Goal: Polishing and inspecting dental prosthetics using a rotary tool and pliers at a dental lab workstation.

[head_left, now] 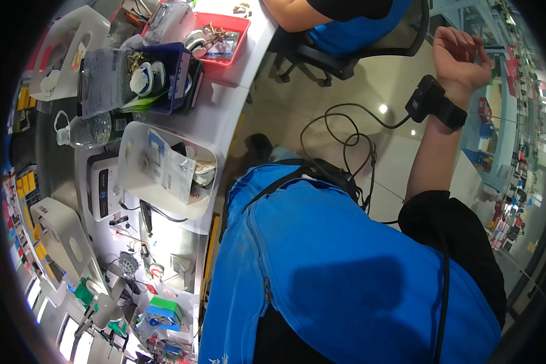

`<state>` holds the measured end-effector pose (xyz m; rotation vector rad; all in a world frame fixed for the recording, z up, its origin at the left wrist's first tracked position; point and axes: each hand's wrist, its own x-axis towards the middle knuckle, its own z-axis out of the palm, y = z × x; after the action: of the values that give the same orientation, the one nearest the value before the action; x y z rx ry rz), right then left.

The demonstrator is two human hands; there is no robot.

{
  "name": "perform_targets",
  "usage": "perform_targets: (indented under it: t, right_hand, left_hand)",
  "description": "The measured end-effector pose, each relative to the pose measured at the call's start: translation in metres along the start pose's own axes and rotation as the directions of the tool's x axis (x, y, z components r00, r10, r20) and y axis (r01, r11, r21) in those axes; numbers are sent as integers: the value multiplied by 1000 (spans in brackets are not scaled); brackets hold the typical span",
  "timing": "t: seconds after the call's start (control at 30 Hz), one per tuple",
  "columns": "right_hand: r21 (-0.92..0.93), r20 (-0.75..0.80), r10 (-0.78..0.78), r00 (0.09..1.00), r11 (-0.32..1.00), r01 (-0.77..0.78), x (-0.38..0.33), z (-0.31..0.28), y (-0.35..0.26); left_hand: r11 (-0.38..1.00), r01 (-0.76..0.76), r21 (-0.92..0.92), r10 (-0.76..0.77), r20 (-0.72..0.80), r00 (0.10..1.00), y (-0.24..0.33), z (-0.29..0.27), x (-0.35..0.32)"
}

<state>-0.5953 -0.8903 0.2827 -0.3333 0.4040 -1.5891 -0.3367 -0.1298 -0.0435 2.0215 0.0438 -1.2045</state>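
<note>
Black and boxy, a small wrist-worn device (429, 100) is strapped just below the right hand (461, 57), which is raised over the tiled floor, fingers loosely curled and holding nothing. A thin cable (346, 130) loops from the device toward the blue vest (321, 267). The device looks light and rigid; its strap seems the safest grip, as the slack cable would snag. The left hand is out of view.

A clear plastic pouch with a blue-and-white label (164, 167) is seen lying in a white tray (130, 182). Beside it, a small dark screen (103, 193) is set in a white device (102, 185).
</note>
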Motion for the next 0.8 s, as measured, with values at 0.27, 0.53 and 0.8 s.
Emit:
perform_targets:
  t: [0.27, 0.53, 0.8]
  right_hand:
    - [-334, 162, -22, 987, 939, 76, -29, -7, 24]
    - [-687, 296, 509, 808, 701, -190, -113, 0, 140]
    - [-991, 131, 991, 20, 130, 32, -241, 52, 266]
  left_hand:
    - [981, -159, -114, 143, -139, 980, 211, 18, -9]
    - [503, -320, -803, 258, -214, 942, 350, -27, 9]
    - [295, -306, -905, 359, -192, 913, 447, -14, 84]
